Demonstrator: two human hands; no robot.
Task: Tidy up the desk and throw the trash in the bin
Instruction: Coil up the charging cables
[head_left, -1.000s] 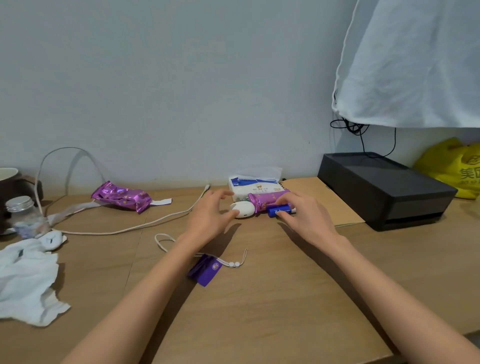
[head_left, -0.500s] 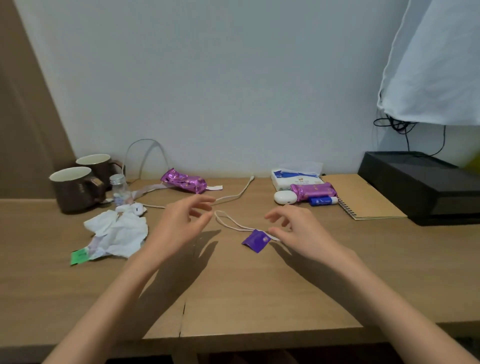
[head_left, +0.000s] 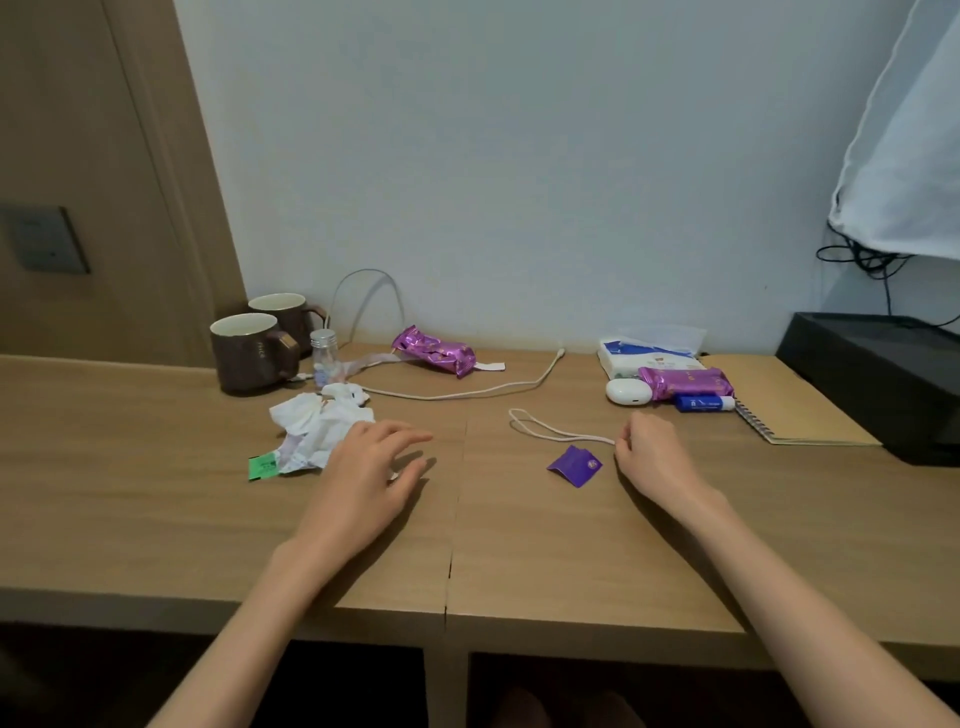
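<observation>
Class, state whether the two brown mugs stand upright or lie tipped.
Upright: both brown mugs rest on their bases, open rims facing up.

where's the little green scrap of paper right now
In the head view the green scrap lies flat on the desk, left of centre, at the near-left edge of the crumpled white tissue and left of the left hand.

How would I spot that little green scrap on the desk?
Start at the two brown mugs at the desk's back left, then come forward to the crumpled white tissue. The green scrap lies flat at its front-left edge, the only green thing there.
</observation>
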